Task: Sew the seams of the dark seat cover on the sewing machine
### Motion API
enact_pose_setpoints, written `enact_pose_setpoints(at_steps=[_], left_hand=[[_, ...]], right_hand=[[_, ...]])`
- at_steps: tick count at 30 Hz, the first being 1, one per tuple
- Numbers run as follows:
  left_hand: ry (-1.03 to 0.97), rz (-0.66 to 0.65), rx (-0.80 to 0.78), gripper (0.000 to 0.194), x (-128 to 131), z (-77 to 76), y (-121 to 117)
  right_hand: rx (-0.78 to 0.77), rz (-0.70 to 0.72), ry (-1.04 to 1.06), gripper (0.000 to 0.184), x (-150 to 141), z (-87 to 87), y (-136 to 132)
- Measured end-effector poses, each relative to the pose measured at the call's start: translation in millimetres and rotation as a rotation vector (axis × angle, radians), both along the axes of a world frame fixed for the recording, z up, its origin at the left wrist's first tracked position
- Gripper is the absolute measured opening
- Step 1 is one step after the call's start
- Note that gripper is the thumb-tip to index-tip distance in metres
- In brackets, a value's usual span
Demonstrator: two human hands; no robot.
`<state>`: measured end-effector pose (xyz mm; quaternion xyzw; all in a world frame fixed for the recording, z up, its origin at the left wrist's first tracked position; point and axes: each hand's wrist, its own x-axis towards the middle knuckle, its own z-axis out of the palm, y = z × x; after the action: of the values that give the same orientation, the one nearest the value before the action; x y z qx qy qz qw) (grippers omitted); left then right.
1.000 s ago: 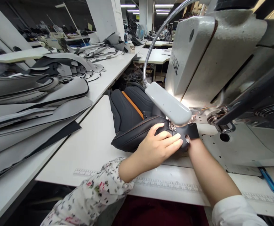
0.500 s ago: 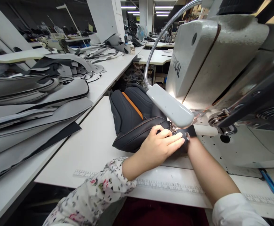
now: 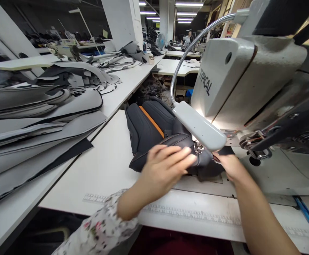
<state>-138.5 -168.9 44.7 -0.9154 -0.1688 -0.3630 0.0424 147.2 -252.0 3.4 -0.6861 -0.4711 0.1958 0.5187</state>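
A dark grey seat cover (image 3: pixel 146 132) with an orange stripe and orange stitching lies on the white sewing table (image 3: pixel 103 166), fed under the needle of a pale grey sewing machine (image 3: pixel 239 81). My left hand (image 3: pixel 165 166) hovers just over the cover's near edge, fingers stretched out and slightly blurred. My right hand (image 3: pixel 228 164) pinches the cover's dark edge right beside the presser foot (image 3: pixel 198 148). The machine's lamp head (image 3: pixel 199 125) hides part of the needle area.
Stacks of grey and black cut panels (image 3: pixel 37 117) fill the long bench at left. A ruler strip (image 3: pixel 191 214) runs along the table's front edge. A blue tool (image 3: pixel 305 212) lies at the right. Further tables, a fan and a person stand far behind.
My left hand has lifted off the cover and pulled back to the left with its fingers spread. My right hand has shifted slightly right along the edge. The camera has tilted a little.
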Motion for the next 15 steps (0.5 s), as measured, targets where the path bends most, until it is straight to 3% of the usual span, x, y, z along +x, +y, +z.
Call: enact_pose_setpoints(at_steps=[2,4,5,6,8,10,11,13,15], left_hand=[[-0.072,0.200,-0.109,0.040,-32.4,-10.6,9.8],[-0.091,0.266,-0.279,0.039,-55.6,-26.5,19.1],[-0.094,0.256,-0.347,0.036,-62.0,-34.0,22.1],[-0.103,0.228,-0.393,0.035,-65.0,-39.9,23.4],[-0.126,0.185,-0.412,0.040,-63.7,-43.2,21.2],[-0.150,0.162,-0.389,0.041,-59.0,-34.0,14.1],[-0.158,0.147,-0.376,0.039,-57.3,-25.7,9.6],[-0.152,0.103,-0.342,0.036,-56.7,-5.8,0.5],[-0.136,0.057,-0.313,0.035,-58.5,12.4,-6.8]], right_hand=[[-0.003,-0.043,-0.046,0.023,-5.8,5.6,-33.3],[0.252,-0.257,-0.086,0.021,-18.0,1.9,-69.1],[0.349,-0.280,-0.044,0.018,-26.3,-4.0,-83.4],[0.352,-0.230,0.034,0.017,-35.9,-12.2,-93.3],[0.119,0.008,0.342,0.018,-57.9,-33.0,-97.8],[-0.206,0.222,0.709,0.025,-81.2,-54.0,-84.5],[-0.271,0.261,0.835,0.032,-92.4,-63.0,-74.0],[-0.281,0.288,1.018,0.044,-111.9,-76.6,-51.5],[-0.222,0.300,1.150,0.043,-125.5,-85.2,-32.7]])
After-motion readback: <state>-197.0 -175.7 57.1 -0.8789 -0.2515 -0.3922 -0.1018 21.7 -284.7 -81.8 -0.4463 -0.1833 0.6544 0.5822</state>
